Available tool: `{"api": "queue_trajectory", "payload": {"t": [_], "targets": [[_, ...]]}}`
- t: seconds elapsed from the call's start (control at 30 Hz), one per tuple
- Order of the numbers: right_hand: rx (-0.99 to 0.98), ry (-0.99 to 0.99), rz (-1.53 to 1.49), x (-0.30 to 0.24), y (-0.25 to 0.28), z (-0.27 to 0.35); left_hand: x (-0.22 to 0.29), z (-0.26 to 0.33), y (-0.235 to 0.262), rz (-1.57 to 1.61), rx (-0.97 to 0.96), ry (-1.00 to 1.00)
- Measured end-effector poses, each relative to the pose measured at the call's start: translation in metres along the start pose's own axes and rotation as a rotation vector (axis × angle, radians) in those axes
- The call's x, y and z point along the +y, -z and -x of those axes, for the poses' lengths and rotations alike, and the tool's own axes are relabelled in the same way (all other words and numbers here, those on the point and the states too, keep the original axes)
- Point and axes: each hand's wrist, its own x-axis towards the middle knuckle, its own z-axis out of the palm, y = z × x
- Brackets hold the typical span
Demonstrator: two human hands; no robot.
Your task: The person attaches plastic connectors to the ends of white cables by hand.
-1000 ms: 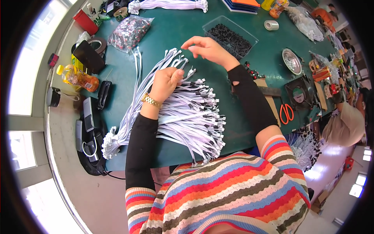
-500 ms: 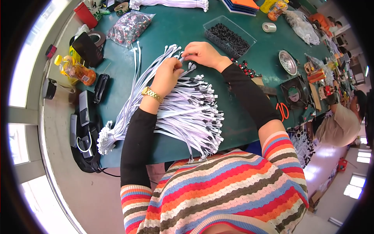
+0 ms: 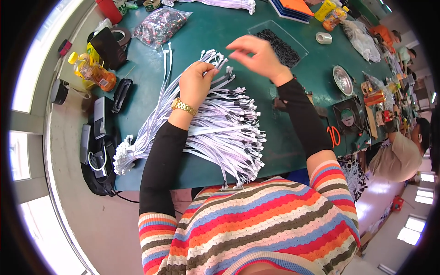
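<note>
A large fanned bundle of flat white cables point(image 3: 224, 130) lies on the green table, with small white connectors at the ends and black pieces on many of them. My left hand point(image 3: 196, 85), with a gold watch at its wrist, is closed in a pinch on a white cable at the far side of the bundle. My right hand point(image 3: 257, 56) is raised to the right of the cable ends, slightly blurred, its thumb and fingers apart with nothing seen between them. Just beyond it stands a clear plastic box point(image 3: 300, 41) of small black parts point(image 3: 279, 48), partly covered by the hand.
A bag of small parts point(image 3: 162, 25) and a bottle point(image 3: 94, 73) lie at the far left. On the right are a metal bowl point(image 3: 343, 80), orange-handled scissors point(image 3: 333, 136), a black fan point(image 3: 349, 114) and a tape roll point(image 3: 323, 38). Another person point(image 3: 398, 151) sits farther right.
My right hand has drawn away from the left hand, moving right toward the box, and its fingers have opened. The left hand stays pinched at the cables. The whole view has shifted slightly.
</note>
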Motion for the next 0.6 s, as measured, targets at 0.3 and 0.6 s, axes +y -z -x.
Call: {"api": "queue_trajectory", "payload": {"t": [0.3,0.6], "targets": [[-0.13,-0.656,0.539,0.114,0.088,0.028,0.004,-0.004,-0.004,0.307,0.087,0.061],[-0.06,-0.576,0.603,0.109,0.074,0.028,0.01,-0.002,0.003,0.395,0.15,-0.037]]}}
